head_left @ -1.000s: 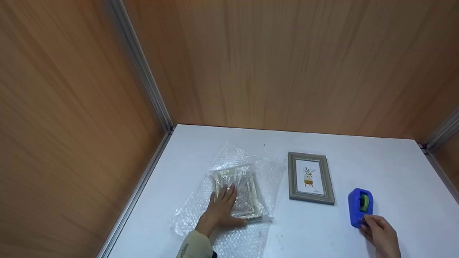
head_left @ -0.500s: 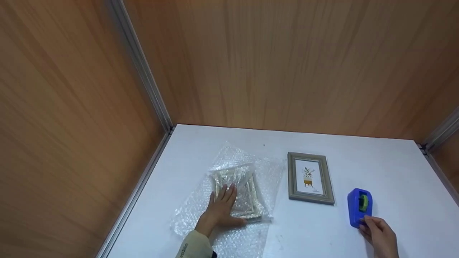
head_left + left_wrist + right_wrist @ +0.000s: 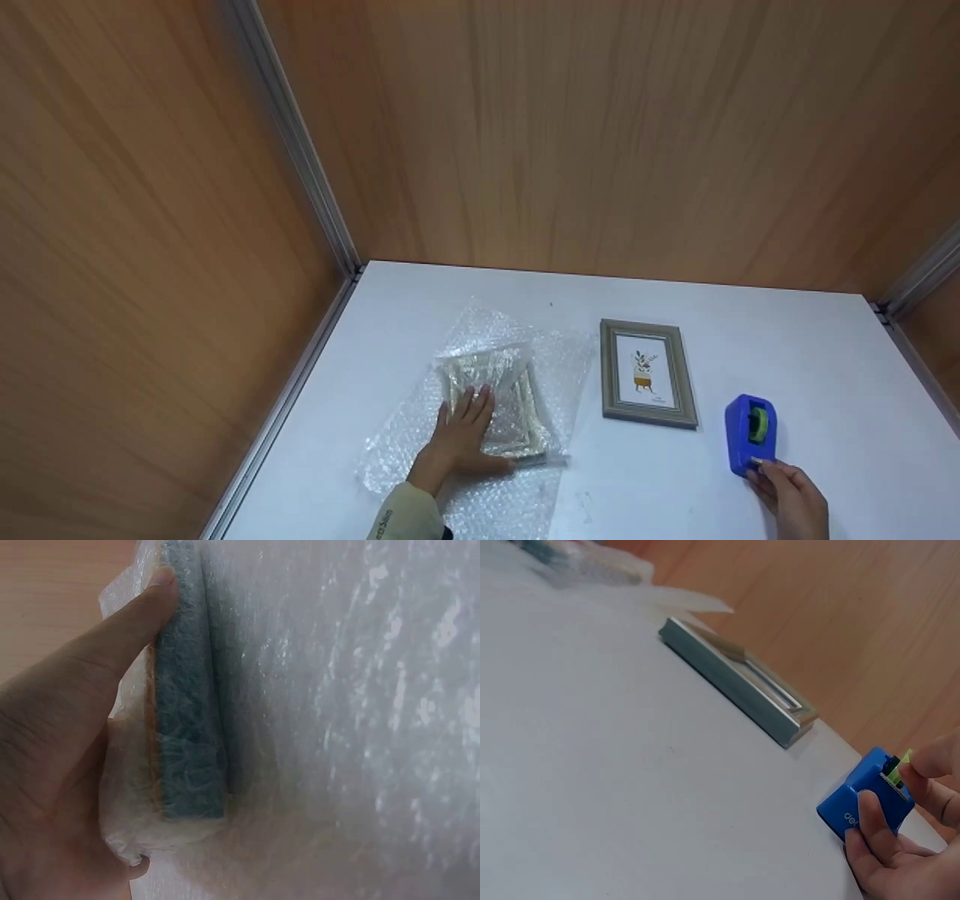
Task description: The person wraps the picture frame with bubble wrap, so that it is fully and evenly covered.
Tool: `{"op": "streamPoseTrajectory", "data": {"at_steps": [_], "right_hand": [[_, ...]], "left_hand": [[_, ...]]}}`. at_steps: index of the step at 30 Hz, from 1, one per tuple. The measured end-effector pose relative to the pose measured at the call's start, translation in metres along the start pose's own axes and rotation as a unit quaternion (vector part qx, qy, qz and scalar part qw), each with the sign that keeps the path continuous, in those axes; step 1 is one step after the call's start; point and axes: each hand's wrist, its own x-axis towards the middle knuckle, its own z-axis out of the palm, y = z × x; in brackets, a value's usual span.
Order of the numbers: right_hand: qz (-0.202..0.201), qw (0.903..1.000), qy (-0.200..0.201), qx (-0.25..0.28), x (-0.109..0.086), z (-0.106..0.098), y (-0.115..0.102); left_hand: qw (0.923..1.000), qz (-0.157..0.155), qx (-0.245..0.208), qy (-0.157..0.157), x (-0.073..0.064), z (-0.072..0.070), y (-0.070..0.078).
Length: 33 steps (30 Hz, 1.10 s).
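At left, I judge the bubble-wrapped frame (image 3: 513, 409) fragile, best held edgewise; left hand (image 3: 456, 444) spread atop, right hand (image 3: 796, 495) pinching tape (image 3: 904, 760).

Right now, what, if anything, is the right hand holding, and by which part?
The right hand pinches the green adhesive tape by its free end; other fingers touch the blue plastic tape dispenser.

A white tabletop (image 3: 652, 487), boxed in on three sides!
And here's the far wall (image 3: 600, 135), broad brown wood-grain panelling with the grain running upright, meeting the left wall (image 3: 150, 262) at a grey metal corner post (image 3: 297, 142). Along the left edge runs a metal rail (image 3: 282, 405); over right, another post (image 3: 926, 274) and a sliver of right wall (image 3: 943, 339). Soft light, dimmer towards the far right.
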Motion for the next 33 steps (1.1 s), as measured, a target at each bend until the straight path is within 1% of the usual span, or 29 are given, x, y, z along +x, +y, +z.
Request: {"op": "streamPoseTrajectory", "data": {"at_steps": [6, 11, 14, 15, 19, 21, 22, 25, 29, 33], "right_hand": [[-0.007, 0.9997, -0.015, 0.015, -0.004, 0.0, 0.004], [-0.023, 0.9991, -0.021, 0.029, -0.006, -0.001, 0.008], [-0.024, 0.9987, -0.019, 0.041, -0.005, -0.001, 0.013], [-0.023, 0.9978, -0.019, 0.059, -0.004, -0.001, 0.014], [-0.035, 0.997, -0.008, 0.069, -0.004, -0.001, 0.019], [-0.04, 0.9972, 0.002, 0.064, -0.005, 0.0, 0.019], [-0.04, 0.9982, 0.01, 0.044, -0.006, 0.001, 0.019], [-0.029, 0.9991, 0.028, 0.01, -0.005, 0.002, 0.02], [0.004, 0.9987, 0.044, -0.027, -0.002, 0.003, 0.02], [0.041, 0.9973, 0.04, -0.047, 0.004, 0.003, 0.018]], "left_hand": [[1.0, 0.002, 0.001, 0.001, -0.001, 0.0, -0.001], [1.0, 0.004, -0.002, 0.005, -0.002, 0.0, -0.001], [1.0, 0.005, 0.001, 0.007, -0.002, 0.0, -0.001], [1.0, 0.004, 0.002, 0.004, -0.001, 0.0, -0.002], [0.9999, -0.002, -0.003, -0.011, -0.001, 0.0, -0.001], [0.9998, -0.006, -0.008, -0.018, -0.001, 0.0, -0.001], [0.9998, -0.006, -0.01, -0.019, -0.001, 0.0, -0.001], [0.9998, -0.006, -0.011, -0.018, -0.001, 0.0, 0.0], [0.9999, -0.003, -0.011, -0.01, -0.001, 0.001, 0.0], [0.9999, -0.002, -0.014, -0.004, -0.001, 0.002, -0.001]]}}
